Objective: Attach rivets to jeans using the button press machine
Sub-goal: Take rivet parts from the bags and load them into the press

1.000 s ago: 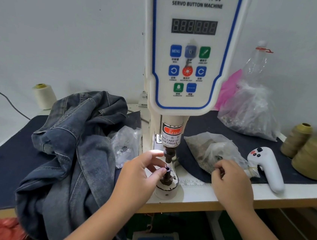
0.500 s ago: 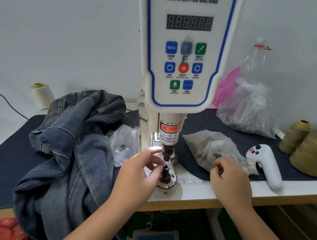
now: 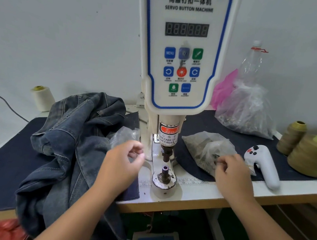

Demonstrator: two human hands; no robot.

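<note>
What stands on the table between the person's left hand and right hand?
In the head view, the press's lower die post on its white base arm stands between the left hand and right hand.

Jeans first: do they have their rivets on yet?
Not yet. The jeans lie heaped beside the machine, not under it. The lower die stands uncovered. Right hand picks in a parts bag; left hand hovers nearby. Pressing remains.
</note>
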